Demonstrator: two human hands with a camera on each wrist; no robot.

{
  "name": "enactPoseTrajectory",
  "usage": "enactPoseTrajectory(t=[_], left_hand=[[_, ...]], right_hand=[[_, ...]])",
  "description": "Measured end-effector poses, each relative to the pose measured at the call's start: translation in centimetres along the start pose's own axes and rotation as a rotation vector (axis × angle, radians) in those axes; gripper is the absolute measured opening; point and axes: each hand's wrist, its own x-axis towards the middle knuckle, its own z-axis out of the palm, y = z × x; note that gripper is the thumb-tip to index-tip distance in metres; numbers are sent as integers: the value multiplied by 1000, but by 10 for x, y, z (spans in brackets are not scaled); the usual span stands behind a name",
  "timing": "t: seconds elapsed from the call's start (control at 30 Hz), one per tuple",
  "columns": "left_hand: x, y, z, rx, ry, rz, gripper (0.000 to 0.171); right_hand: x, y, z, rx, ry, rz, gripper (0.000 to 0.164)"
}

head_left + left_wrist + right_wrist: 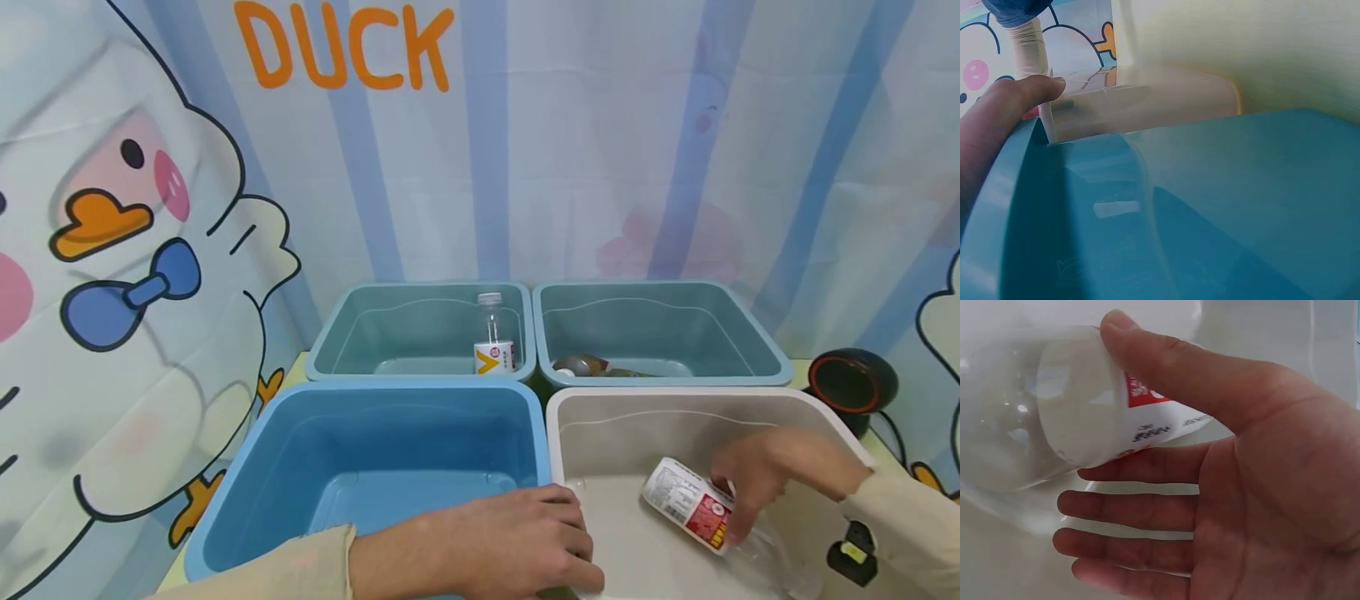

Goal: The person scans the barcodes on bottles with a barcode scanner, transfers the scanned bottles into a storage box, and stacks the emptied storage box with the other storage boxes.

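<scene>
Bins, four on the desk (pixel 294 372): blue bin (pixel 442 425) near left, white bin (pixel 622 533) at its 3 o'clock, left teal bin (pixel 405 325) at blue bin's 12, right teal bin (pixel 637 321) at white bin's 12. Person's left hand (pixel 521 542) at white bin's 8 o'clock rim, fingers curled over the edge; thumb shows by blue bin's rim in left wrist view. Person's right hand (pixel 765 471) inside white bin, thumb one side of labelled bottle (pixel 686 504), index finger along the other, looks like a light pinch; other three fingers straight. Labelled bottle is in white bin, on its side or tilted, long axis roughly 10 to 4 o'clock in head view: label end 10, clear end 4. From right hand, label end lies at 8, clear end about 5. Right hand nearer, touching; left hand well apart, bottle at its 3. Can't tell if bottle is off bin floor. Capped bottle (pixel 493 357) upright in left teal bin, 3 o'clock side. Brownish items (pixel 581 365), right teal bin, 8 o'clock, mostly hidden.
</scene>
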Motion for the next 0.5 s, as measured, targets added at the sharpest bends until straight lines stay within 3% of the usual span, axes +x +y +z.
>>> enactPoseTrajectory(t=[0.17,0.5], left_hand=[[0,1,0,10,-2,0,34],[1,1,-1,7,-11,-3,34]], right_hand=[[2,-3,0,-28,-17,-53,37],[4,-8,1,65,-41,-195,46]])
